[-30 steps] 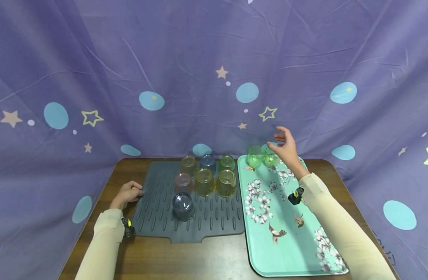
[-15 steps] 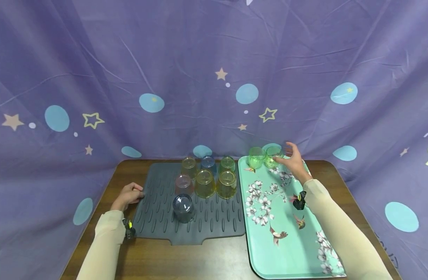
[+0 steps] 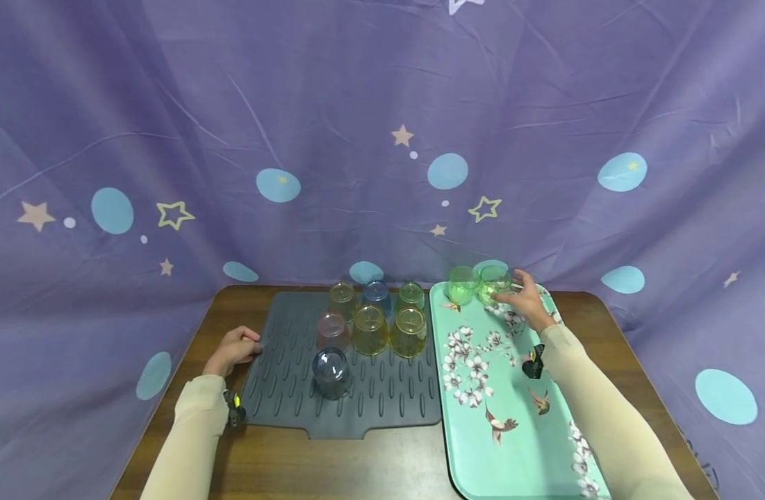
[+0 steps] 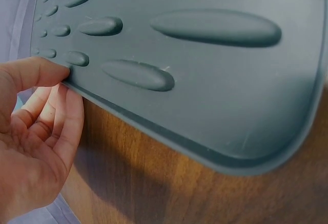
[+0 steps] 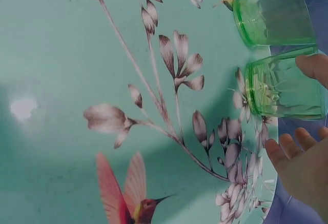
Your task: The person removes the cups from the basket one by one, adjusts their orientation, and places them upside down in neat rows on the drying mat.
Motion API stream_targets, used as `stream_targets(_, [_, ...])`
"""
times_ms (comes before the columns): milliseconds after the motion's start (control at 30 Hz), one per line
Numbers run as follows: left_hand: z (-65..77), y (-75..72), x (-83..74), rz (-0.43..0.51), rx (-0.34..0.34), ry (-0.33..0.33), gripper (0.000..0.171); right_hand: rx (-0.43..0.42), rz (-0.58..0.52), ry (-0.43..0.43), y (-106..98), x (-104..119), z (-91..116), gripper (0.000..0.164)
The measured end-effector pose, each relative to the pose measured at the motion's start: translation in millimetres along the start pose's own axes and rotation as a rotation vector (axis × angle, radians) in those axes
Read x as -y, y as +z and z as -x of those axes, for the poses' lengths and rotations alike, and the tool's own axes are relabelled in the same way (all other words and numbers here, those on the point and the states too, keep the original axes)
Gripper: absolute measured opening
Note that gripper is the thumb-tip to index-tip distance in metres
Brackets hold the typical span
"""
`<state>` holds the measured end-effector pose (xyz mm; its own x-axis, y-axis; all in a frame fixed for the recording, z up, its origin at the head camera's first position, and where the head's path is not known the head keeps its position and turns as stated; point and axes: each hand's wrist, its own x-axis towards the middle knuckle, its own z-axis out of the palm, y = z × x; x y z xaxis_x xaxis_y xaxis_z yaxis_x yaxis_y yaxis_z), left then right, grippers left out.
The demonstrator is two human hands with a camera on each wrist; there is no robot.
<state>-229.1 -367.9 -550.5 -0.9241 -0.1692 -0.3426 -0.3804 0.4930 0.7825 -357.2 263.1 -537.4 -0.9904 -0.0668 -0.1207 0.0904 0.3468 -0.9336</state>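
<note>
Two green glasses stand side by side at the far end of the mint tray (image 3: 476, 444): a left one (image 3: 463, 286) and a right one (image 3: 495, 282). My right hand (image 3: 527, 301) reaches round the right-hand glass from its right. In the right wrist view the thumb (image 5: 313, 67) overlaps this glass (image 5: 277, 88), while the fingers (image 5: 289, 149) stay a little apart from its other side. My left hand (image 3: 235, 348) pinches the left edge of the dark grey drying mat (image 3: 282, 396); the left wrist view shows the thumb (image 4: 43, 74) on top and fingers beneath.
Several upturned glasses stand on the mat's right half, among them a dark blue one (image 3: 332, 375) in front, a pink one (image 3: 332, 332) and a yellow one (image 3: 409, 333) close to the tray. A purple curtain (image 3: 332, 104) hangs behind the wooden table (image 3: 332, 465).
My right hand has come down from above the green glasses to the right side of the right-hand one. The left hand stays at the mat's edge. The view has shifted slightly.
</note>
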Motion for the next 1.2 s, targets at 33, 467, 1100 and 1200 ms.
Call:
stream_targets(33, [-0.5, 0.0, -0.1, 0.003, -0.003, -0.001, 0.025, 0.000, -0.002, 0.001, 0, -1, -1, 0.100])
stream_targets(467, [0.2, 2.9, -1.6, 0.026, -0.021, 0.009, 0.025, -0.003, -0.008, 0.012, 6, 0, -1, 0.094])
stream_targets(1100, [0.8, 2.4, -2.3, 0.032, -0.029, -0.011, 0.027, -0.090, -0.011, 0.042, 15, -5, -2, 0.090])
stream_targets(1200, [0.0, 1.0, 1.5, 0.051, -0.004, 0.009, 0.023, -0.091, -0.016, 0.047, 16, -7, -2, 0.091])
